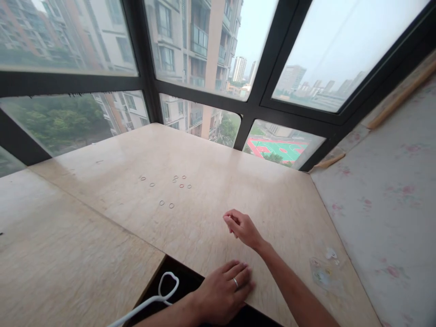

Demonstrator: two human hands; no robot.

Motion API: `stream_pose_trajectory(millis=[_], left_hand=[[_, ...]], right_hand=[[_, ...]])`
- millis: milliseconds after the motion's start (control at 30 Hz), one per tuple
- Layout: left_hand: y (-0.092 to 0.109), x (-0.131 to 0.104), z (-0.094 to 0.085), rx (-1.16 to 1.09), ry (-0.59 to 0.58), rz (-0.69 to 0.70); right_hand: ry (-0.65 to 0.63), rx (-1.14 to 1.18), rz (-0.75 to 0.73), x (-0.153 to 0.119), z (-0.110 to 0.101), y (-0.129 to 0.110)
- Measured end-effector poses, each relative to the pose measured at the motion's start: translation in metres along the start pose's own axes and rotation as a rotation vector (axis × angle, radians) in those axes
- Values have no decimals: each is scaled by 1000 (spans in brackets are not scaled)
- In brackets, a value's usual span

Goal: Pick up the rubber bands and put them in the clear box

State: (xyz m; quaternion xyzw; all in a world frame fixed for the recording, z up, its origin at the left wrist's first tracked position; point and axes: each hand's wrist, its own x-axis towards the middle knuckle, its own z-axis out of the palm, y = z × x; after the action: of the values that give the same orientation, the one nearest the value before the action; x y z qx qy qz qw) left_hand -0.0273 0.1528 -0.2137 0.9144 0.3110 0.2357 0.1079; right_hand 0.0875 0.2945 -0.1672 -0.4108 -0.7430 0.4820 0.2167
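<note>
My right hand hovers over the beige marbled surface, its thumb and fingertips pinched together. Whatever may be between those fingertips is too small to make out. Lower down, my left hand rests palm down at the surface's front edge, fingers loosely bent, with a silver ring on one finger. Nothing shows in it. Several small thin rings lie flat to the left of my right hand, among them a red one, a dark one and a grey one.
A clear plastic bag with small items lies at the right. At the front, a white cable loops over a dark opening. Dark window frames border the back, and a floral wall stands at the right.
</note>
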Motion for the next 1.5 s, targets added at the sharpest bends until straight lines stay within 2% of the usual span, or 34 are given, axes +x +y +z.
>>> stream_pose_trajectory(millis=[100, 233, 333, 500, 700, 900, 1100, 1300, 1500], left_hand=[[0, -3, 7, 50, 50, 17], [-2, -4, 15, 123, 112, 38], [-5, -4, 19, 161, 127, 62], [-6, -5, 20, 199, 121, 89], [-5, -4, 20, 212, 174, 82], [-3, -5, 13, 206, 122, 72], [-3, -5, 14, 184, 111, 61], [-3, -4, 14, 170, 96, 67], [-2, -1, 8, 205, 63, 78]], right_hand=[[-67, -333, -63, 60, 21, -11], [-90, -527, -37, 131, 53, -19], [-102, -680, 9, 170, 73, -22], [-187, -897, -5, 201, 87, -26], [-352, -1003, -65, 208, 82, -26], [-402, -976, -36, 193, 68, -22], [-290, -758, -28, 151, 43, -11], [-64, -441, 4, 81, 7, 3], [149, -135, 104, -11, -29, 24]])
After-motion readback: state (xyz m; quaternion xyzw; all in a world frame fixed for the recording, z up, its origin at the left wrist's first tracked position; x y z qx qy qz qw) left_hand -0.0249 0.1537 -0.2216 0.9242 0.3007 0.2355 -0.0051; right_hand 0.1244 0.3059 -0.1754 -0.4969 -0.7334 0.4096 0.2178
